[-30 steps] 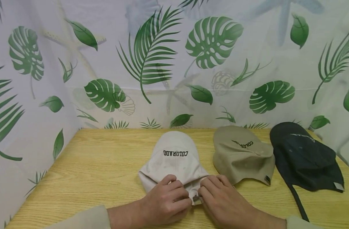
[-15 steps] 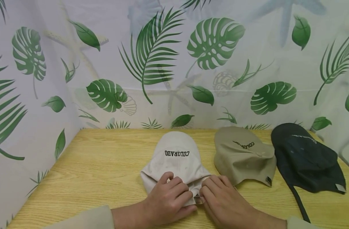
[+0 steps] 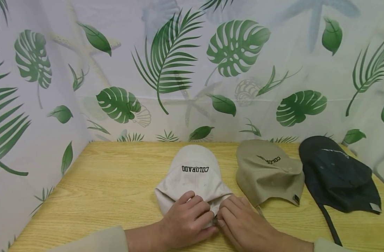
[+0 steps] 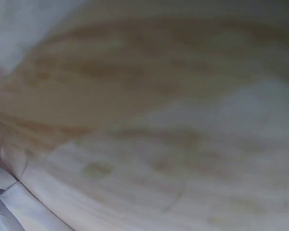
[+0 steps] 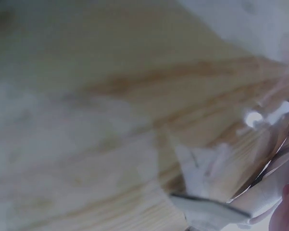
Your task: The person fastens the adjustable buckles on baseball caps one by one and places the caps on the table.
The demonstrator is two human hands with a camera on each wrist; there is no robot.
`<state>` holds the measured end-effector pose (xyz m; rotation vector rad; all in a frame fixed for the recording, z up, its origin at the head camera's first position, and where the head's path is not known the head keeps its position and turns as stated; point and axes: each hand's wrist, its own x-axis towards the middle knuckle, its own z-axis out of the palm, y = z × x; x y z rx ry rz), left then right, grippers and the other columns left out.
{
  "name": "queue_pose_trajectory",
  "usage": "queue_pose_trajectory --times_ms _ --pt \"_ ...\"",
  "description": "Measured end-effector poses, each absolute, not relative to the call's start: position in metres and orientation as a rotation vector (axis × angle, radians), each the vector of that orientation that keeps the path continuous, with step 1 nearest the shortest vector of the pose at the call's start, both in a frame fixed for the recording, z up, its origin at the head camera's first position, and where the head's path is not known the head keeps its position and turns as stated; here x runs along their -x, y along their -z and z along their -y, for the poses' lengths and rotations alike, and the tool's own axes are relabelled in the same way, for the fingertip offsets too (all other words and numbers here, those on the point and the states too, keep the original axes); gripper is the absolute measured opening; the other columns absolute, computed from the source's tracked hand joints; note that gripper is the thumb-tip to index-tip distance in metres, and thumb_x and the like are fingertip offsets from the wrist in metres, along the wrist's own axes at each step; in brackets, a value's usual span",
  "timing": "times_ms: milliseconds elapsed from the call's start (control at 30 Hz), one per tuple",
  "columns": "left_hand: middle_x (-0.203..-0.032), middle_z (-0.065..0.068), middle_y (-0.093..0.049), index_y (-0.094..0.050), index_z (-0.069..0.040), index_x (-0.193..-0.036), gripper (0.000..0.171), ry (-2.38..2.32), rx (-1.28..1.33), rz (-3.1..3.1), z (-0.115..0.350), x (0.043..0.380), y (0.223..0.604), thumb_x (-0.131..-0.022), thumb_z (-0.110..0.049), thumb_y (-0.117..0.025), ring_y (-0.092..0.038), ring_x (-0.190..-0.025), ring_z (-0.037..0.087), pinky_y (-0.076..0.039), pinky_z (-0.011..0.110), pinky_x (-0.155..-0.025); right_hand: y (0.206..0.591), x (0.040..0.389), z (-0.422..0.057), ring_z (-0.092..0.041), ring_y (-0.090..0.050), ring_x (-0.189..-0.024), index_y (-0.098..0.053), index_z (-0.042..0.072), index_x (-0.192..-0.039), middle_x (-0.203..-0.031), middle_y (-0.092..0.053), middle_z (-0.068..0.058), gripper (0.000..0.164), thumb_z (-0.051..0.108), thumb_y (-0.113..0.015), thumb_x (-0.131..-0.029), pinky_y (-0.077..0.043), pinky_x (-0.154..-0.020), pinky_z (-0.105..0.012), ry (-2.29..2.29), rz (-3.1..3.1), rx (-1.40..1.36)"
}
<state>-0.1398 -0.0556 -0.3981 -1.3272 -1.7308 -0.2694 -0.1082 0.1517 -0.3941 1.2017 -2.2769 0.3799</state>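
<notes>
An off-white baseball cap [image 3: 195, 182] lies on the wooden table with its brim toward the back wall and black COLORADO lettering upside down in the head view. My left hand [image 3: 189, 222] pinches the cap's back edge with curled fingers. Just beside it, my right hand [image 3: 242, 222] pinches the other side of the back opening. A small dark bit of the back strap [image 3: 215, 220] shows between the fingertips; the hands hide most of it. In the right wrist view, fingers [image 5: 286, 209] appear at the right edge beside the pale fabric.
To the right lies a khaki cap [image 3: 269, 171], and beyond it a dark navy cap [image 3: 336, 175] whose loose strap [image 3: 328, 224] trails toward the table's front. A leaf-print sheet [image 3: 179, 70] hangs behind the table [image 3: 116, 175]. Both wrist views are largely blurred tabletop.
The fingertips of both hands have drawn closer together, covering more of the strap end that showed between them. The caps keep their places; the head view shifts slightly.
</notes>
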Motion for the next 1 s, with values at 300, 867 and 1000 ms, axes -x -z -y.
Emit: queue_pose_trajectory --times_ms 300,867,1000 --pt "-0.073 -0.004 -0.057 -0.061 -0.014 -0.073 0.022 0.337 1.42 1.715 0.0531 0.1422 0.4039 -0.081 -0.034 -0.064 -0.053 -0.069 0.009 -0.045 0.025 -0.076 0.3936 0.1063 -0.1518 0.0 -0.033 -0.084 -0.049 0.025 -0.087 -0.09 -0.04 0.015 0.011 0.016 -0.054 -0.091 -0.019 -0.077 -0.013 -0.432 2.375 -1.248" --pt "-0.071 -0.004 -0.052 -0.058 -0.014 -0.069 0.011 0.381 1.394 1.707 0.0516 0.1433 0.4017 -0.07 -0.022 -0.065 -0.05 -0.067 0.01 -0.043 0.024 -0.074 0.3961 0.1082 -0.1484 -0.008 -0.04 -0.078 -0.05 0.021 -0.081 -0.08 -0.042 0.01 0.018 0.023 -0.038 -0.095 -0.029 -0.074 -0.025 -0.279 2.326 -1.078" --pt "-0.071 -0.004 -0.053 -0.057 -0.014 -0.068 0.012 0.359 1.373 1.705 0.0521 0.1431 0.3997 -0.069 -0.024 -0.064 -0.051 -0.067 0.011 -0.043 0.025 -0.072 0.3954 0.1089 -0.149 -0.009 -0.041 -0.077 -0.05 0.02 -0.08 -0.08 -0.043 0.009 0.021 0.024 -0.035 -0.094 -0.029 -0.074 -0.026 -0.261 2.308 -1.06"
